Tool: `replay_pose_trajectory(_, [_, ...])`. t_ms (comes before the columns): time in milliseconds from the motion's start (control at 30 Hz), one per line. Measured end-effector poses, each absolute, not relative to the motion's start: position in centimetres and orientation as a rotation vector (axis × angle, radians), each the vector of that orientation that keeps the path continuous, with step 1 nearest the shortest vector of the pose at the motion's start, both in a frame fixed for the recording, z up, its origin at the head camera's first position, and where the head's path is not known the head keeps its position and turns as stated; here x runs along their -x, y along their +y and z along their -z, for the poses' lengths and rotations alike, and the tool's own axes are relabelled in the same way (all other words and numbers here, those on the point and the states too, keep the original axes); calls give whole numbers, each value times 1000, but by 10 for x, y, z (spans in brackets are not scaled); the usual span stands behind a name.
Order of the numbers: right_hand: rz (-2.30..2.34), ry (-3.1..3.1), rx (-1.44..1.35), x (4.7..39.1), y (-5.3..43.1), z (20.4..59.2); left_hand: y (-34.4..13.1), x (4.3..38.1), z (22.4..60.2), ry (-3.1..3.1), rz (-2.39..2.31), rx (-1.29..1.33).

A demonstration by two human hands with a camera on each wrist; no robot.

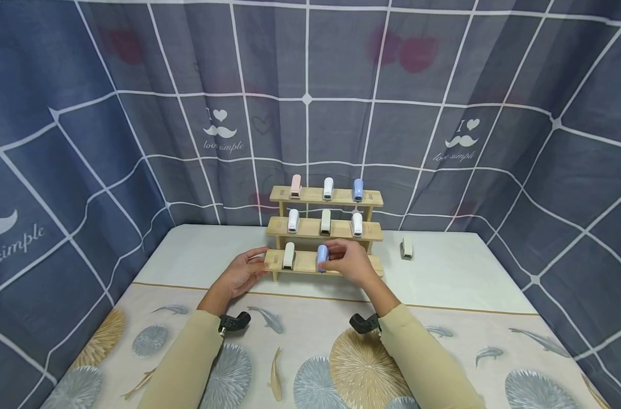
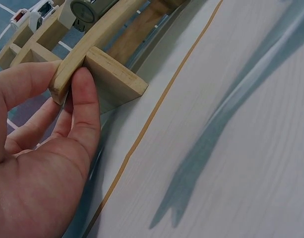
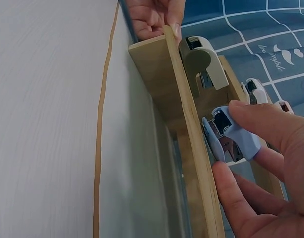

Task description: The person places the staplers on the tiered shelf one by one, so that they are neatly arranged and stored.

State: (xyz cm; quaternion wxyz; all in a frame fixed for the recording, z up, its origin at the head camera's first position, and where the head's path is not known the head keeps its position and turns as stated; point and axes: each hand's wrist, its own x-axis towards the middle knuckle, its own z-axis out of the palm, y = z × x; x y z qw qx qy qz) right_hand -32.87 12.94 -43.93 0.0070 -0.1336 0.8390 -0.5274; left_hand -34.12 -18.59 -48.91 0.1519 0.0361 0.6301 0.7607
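A three-tier wooden display stand holds small staplers in rows. My left hand pinches the left end of its lowest board, thumb and fingers on either side of the wood. On that same board, my right hand grips a light blue stapler between thumb and fingers. The blue stapler's base is right at the board's surface, and one fingertip lies by the board's front edge. To its left, a cream stapler stands upright near my left hand.
White staplers flank an olive-cream one on the middle tier. Pink, white and blue ones line the top. Another cream stapler sits on the table right of the stand. A checked curtain hangs behind.
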Motion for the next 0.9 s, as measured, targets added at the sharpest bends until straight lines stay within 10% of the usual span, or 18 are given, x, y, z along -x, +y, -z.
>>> replay_pose_trajectory(900, [1637, 2579, 458, 331, 133, 444, -185, 341, 488, 1818, -2178, -83])
